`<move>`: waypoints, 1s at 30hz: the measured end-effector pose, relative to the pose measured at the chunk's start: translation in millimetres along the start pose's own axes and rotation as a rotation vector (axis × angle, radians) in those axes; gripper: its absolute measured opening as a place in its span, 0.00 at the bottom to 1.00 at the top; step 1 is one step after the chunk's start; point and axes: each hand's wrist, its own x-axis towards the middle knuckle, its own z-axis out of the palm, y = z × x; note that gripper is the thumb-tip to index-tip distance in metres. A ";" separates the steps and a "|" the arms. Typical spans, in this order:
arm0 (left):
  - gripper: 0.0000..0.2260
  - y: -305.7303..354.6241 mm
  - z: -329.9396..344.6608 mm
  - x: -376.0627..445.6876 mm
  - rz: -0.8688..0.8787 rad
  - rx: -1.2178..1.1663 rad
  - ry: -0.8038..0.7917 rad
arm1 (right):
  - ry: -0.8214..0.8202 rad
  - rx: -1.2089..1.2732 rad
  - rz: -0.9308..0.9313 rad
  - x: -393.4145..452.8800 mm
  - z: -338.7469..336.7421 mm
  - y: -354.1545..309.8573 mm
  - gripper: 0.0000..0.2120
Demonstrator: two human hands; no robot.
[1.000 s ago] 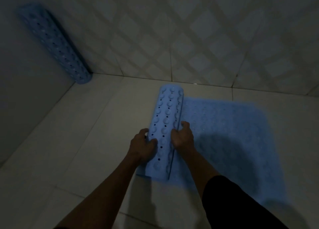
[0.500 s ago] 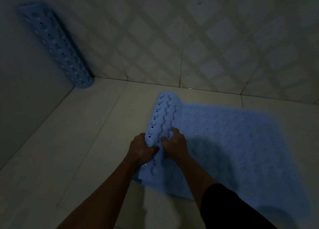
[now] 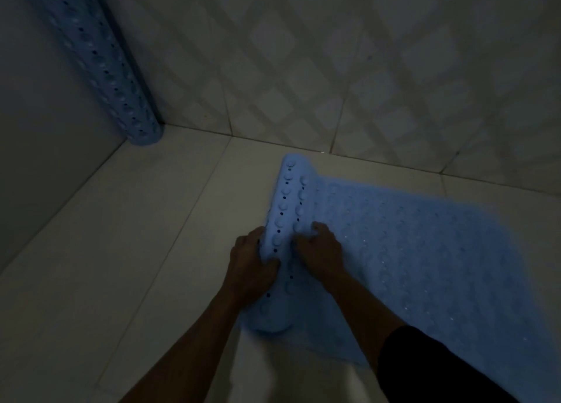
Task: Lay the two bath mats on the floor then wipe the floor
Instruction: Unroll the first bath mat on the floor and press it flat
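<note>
Dim tiled floor (image 3: 127, 250), patterned wall (image 3: 334, 68) behind. Blue mat (image 3: 425, 250) lies partly unrolled on floor, flat part to the right; its rolled part (image 3: 288, 208) runs away from the person. Left hand (image 3: 250, 263) grips the roll's left side, thumb over the top. Right hand (image 3: 321, 250) presses on the roll's right side, fingers curled at the seam. Second mat (image 3: 100, 65), rolled, stands leaning in the left corner, well apart.

blue mat (image 3: 425, 250) half unrolled on floor | second mat (image 3: 100, 65) rolled, corner
</note>
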 end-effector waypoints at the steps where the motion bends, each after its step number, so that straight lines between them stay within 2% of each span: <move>1: 0.30 1.3 0.9 -0.1 0.037 0.003 -0.006 | -0.014 -0.041 -0.045 1.5 1.8 -1.8 0.17; 3: 0.31 -0.5 3.4 -0.7 0.094 0.019 -0.031 | -0.032 -0.072 -0.098 3.2 8.5 -7.1 0.12; 5: 0.31 3.8 -4.1 -2.5 0.102 0.050 -0.036 | -0.057 -0.052 -0.133 2.1 14.6 -16.0 0.12; 7: 0.31 0.0 -14.3 -1.6 0.076 0.087 0.024 | -0.104 -0.055 -0.162 2.9 21.6 -26.8 0.14; 11: 0.28 -15.1 -28.5 0.4 0.003 0.123 0.110 | -0.191 -0.183 -0.278 2.0 41.6 -41.1 0.25; 17: 0.23 -15.8 -33.3 -10.8 -0.032 0.188 0.157 | -0.258 -0.054 -0.288 -2.2 60.9 -49.4 0.23; 20: 0.27 -13.2 -41.0 -10.8 -0.083 0.307 0.105 | -0.256 -0.027 -0.261 -3.2 61.5 -50.4 0.22; 25: 0.26 -16.5 -61.6 -3.7 -0.156 0.573 0.057 | -0.201 -0.167 -0.302 4.6 58.2 -39.8 0.17; 30: 0.35 -21.9 -71.5 0.4 -0.193 0.758 0.039 | -0.212 -0.278 -0.312 8.8 54.2 -30.2 0.24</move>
